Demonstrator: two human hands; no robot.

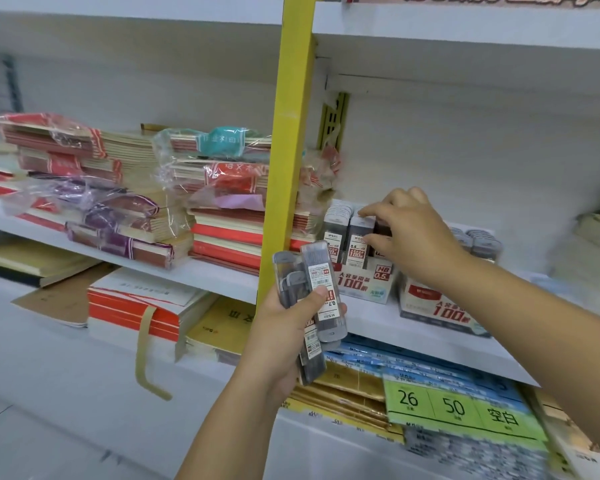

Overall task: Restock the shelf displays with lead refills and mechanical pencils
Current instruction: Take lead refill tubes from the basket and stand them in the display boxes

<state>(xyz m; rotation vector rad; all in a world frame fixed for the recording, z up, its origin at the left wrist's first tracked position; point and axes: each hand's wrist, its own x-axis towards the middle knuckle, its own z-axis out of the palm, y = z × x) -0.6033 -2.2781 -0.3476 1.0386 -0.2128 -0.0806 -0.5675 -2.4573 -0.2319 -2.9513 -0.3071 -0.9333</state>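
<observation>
Plainly, refill case [317,265] in left hand [281,341] reads "0.7".

White shop shelving, two bays split by a yellow post [291,133].
The post stands between the left shelf [215,277] and the right shelf [374,317], both white boards. Behind the right bay, a plain white back panel [482,150] carries a yellow slotted bracket [335,123] just beside the post; light is soft and even.

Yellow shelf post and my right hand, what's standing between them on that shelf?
Upright lead refill cases in their display box, between the yellow post and right hand, in the head view.
</observation>
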